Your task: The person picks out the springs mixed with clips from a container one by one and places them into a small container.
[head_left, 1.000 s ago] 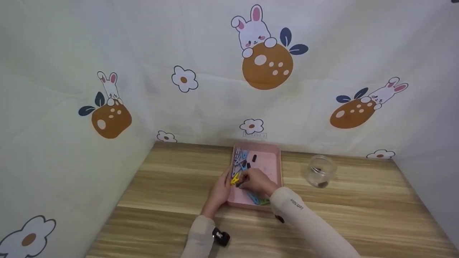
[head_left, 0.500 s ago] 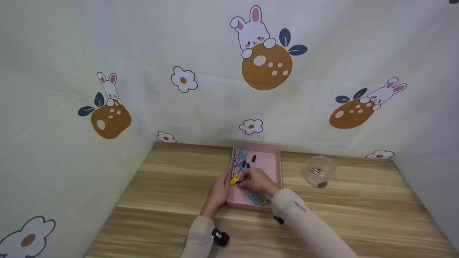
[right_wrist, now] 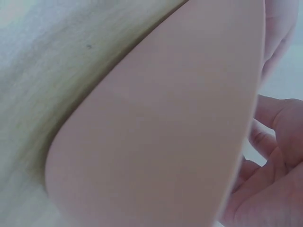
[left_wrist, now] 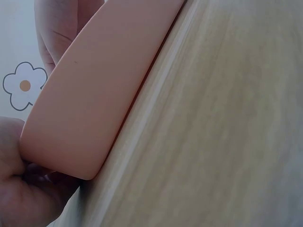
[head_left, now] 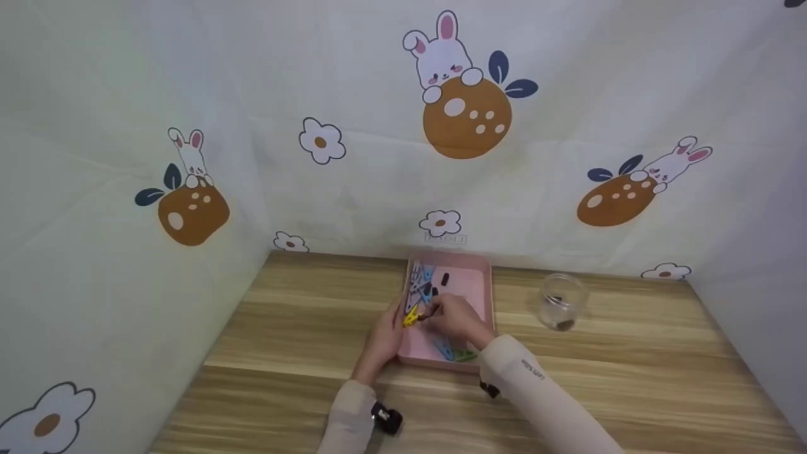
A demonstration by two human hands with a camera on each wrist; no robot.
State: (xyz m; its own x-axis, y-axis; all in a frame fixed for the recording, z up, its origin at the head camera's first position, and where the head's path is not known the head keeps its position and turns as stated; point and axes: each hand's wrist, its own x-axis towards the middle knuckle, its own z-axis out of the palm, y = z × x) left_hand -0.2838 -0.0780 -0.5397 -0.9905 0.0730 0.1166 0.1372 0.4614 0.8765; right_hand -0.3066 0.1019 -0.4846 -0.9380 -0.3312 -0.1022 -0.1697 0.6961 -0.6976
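In the head view my left hand grips the left side of a pink tray; the left wrist view shows that hand at the tray's outer wall. My right hand reaches over the right wall into the tray, fingers bent, pinching a small dark piece. Right by its fingertips lies a yellow clothespin. Purple and blue clothespins are heaped along the tray's upper left. The right wrist view shows the right hand mostly behind the wall, which hides the piece.
Small black pieces, one standing out as a black piece, lie inside the tray. Blue and green clothespins are at its near end. A clear plastic cup with dark pieces stands right on the wooden table. A printed curtain encloses the back.
My right hand has shifted slightly up and right, uncovering more of the green clothespin at the near end. The left hand stays on the tray; the whole view drifts slightly.
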